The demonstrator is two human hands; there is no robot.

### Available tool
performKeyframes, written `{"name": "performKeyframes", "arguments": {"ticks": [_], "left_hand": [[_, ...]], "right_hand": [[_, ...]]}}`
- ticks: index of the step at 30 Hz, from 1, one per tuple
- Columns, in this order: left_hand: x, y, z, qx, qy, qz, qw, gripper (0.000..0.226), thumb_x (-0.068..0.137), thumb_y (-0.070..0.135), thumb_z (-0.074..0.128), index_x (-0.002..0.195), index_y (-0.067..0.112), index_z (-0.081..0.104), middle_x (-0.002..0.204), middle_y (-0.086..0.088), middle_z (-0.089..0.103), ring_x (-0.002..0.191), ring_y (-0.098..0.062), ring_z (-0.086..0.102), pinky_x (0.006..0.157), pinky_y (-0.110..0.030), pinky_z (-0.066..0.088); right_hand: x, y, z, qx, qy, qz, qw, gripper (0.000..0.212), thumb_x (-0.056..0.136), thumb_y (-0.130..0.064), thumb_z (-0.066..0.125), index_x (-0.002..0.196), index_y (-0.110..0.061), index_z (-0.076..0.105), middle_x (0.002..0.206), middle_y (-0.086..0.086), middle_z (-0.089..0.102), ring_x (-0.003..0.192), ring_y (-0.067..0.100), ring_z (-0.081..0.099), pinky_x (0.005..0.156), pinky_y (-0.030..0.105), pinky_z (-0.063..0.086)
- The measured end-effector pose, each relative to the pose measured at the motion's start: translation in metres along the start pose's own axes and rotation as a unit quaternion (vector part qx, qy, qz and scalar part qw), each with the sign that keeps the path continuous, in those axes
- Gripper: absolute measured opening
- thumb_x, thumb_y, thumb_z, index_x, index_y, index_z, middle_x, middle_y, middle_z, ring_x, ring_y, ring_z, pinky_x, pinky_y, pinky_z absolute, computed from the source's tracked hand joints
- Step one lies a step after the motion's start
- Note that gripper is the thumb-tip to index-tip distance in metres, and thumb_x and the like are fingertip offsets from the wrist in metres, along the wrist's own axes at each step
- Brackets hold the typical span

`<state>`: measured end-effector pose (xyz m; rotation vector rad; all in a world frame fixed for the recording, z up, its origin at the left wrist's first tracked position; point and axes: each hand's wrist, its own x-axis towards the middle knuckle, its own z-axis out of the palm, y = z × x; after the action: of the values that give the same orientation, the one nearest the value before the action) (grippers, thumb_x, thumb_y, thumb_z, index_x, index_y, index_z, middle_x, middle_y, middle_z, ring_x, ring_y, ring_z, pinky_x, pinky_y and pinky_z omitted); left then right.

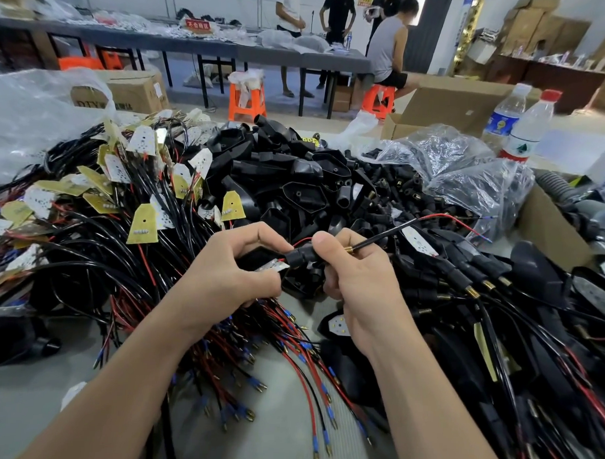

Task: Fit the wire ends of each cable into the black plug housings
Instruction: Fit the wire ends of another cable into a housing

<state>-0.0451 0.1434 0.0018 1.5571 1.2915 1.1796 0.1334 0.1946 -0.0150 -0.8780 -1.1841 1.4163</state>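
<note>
Housing [300, 259] is right in the middle, just above the table [31, 391] edge, between your two hands. Your right hand [354, 275] is curled round it, thumb on top. Your left hand [231, 271] pinches the little white board [271, 266] at the housing's left mouth. The cable [383, 236] runs out of the other side, past the brass end [353, 248], up and off to the right.

Here's where it can go wrong. That red wire [445, 219] is thin and loops over the housing near your thumb. Pull the cable hard from the right and I'd say you strain the joint on the board, or kink the wire at the mouth. The board looks tilted to the opening, though I can't tell how far in it is. Push it skewed and a corner may catch on the rim instead of sliding home.

Watch the far end too. The cable's tail hangs over the pile [296, 181] of loose housings and could snag as you draw it through.

Below your wrists lies a mat of wire ends [289, 366], red and black with blue sleeves. Drop your hands and one could hook your fingers or come along with the piece. The bundle [121, 257] on your left sits close by your forearm, so a wide elbow may drag it.
</note>
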Motion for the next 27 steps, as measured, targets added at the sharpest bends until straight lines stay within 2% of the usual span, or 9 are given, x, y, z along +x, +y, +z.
{"name": "performKeyframes", "arguments": {"ticks": [4,7,10,12,15,19,21,25,27], "left_hand": [[-0.002,0.005,-0.007,0.07,0.007,0.037,0.997,0.038,0.067,0.013,0.073,0.1,0.033,0.074,0.093,0.002,0.077,0.082,-0.03,0.071,0.074,-0.037,0.056],[-0.002,0.004,-0.012,0.051,0.007,0.045,0.998,0.041,0.068,0.009,0.078,0.102,0.033,0.077,0.097,0.006,0.077,0.086,-0.014,0.073,0.073,-0.02,0.055],[-0.004,0.005,-0.012,0.025,-0.016,0.05,0.998,0.044,0.068,0.005,0.081,0.103,0.031,0.078,0.097,0.01,0.077,0.088,-0.004,0.072,0.077,-0.012,0.051],[-0.004,0.006,-0.011,0.032,-0.019,0.059,0.998,0.045,0.067,0.005,0.082,0.103,0.031,0.078,0.102,0.009,0.078,0.095,-0.005,0.073,0.08,-0.011,0.05],[-0.004,0.008,-0.011,0.05,-0.014,0.064,0.997,0.046,0.065,0.006,0.081,0.102,0.033,0.078,0.105,0.01,0.077,0.102,-0.008,0.072,0.085,-0.012,0.05],[-0.004,0.01,-0.015,0.062,-0.026,0.062,0.996,0.044,0.066,0.006,0.079,0.101,0.033,0.079,0.104,0.007,0.077,0.102,-0.012,0.073,0.086,-0.016,0.053],[-0.004,0.009,-0.012,0.061,-0.031,0.061,0.996,0.043,0.066,0.003,0.076,0.101,0.029,0.079,0.104,0.005,0.078,0.101,-0.013,0.073,0.087,-0.019,0.055],[-0.002,0.002,0.004,0.042,-0.017,0.066,0.997,0.041,0.067,-0.001,0.072,0.101,0.021,0.076,0.101,0.001,0.079,0.099,-0.018,0.073,0.09,-0.028,0.056],[0.0,-0.001,0.004,0.038,-0.022,0.072,0.996,0.046,0.067,0.0,0.075,0.108,0.022,0.076,0.106,0.003,0.078,0.106,-0.014,0.072,0.095,-0.022,0.053]], "right_hand": [[0.0,-0.001,0.002,-0.049,0.014,0.001,0.999,0.044,0.075,-0.042,0.076,0.059,-0.013,0.047,0.055,-0.001,0.029,0.047,0.01,0.024,0.049,0.022,0.025],[-0.002,-0.001,0.003,-0.081,0.033,0.019,0.996,0.067,0.065,-0.065,0.073,0.069,0.001,0.059,0.056,-0.001,0.031,0.046,0.009,0.028,0.05,0.023,0.026],[-0.005,-0.004,0.006,-0.112,0.057,0.039,0.991,0.056,0.062,-0.075,0.066,0.056,-0.02,0.057,0.051,-0.005,0.028,0.044,0.01,0.027,0.052,0.028,0.025],[-0.005,-0.006,0.006,-0.14,0.068,0.051,0.987,0.056,0.063,-0.073,0.065,0.051,-0.021,0.049,0.051,-0.004,0.03,0.045,0.012,0.028,0.055,0.033,0.026],[-0.004,-0.008,0.007,-0.146,0.069,0.063,0.985,0.05,0.067,-0.055,0.068,0.045,-0.02,0.04,0.052,-0.003,0.027,0.047,0.014,0.025,0.056,0.036,0.024],[-0.006,-0.007,0.008,-0.162,0.061,0.044,0.984,0.046,0.074,-0.038,0.067,0.047,-0.019,0.034,0.055,-0.001,0.023,0.051,0.016,0.022,0.054,0.034,0.021],[-0.007,-0.004,0.007,-0.186,0.054,0.018,0.981,0.046,0.074,-0.038,0.066,0.052,-0.016,0.032,0.058,0.004,0.023,0.054,0.018,0.023,0.052,0.032,0.022],[-0.008,0.004,0.008,-0.205,0.031,-0.004,0.978,0.06,0.074,-0.054,0.064,0.065,0.004,0.052,0.06,0.01,0.04,0.058,0.022,0.04,0.06,0.038,0.036],[-0.008,0.005,0.008,-0.199,0.034,-0.017,0.979,0.058,0.076,-0.065,0.061,0.067,-0.009,0.071,0.052,-0.001,0.055,0.054,0.013,0.051,0.058,0.03,0.042]]}}
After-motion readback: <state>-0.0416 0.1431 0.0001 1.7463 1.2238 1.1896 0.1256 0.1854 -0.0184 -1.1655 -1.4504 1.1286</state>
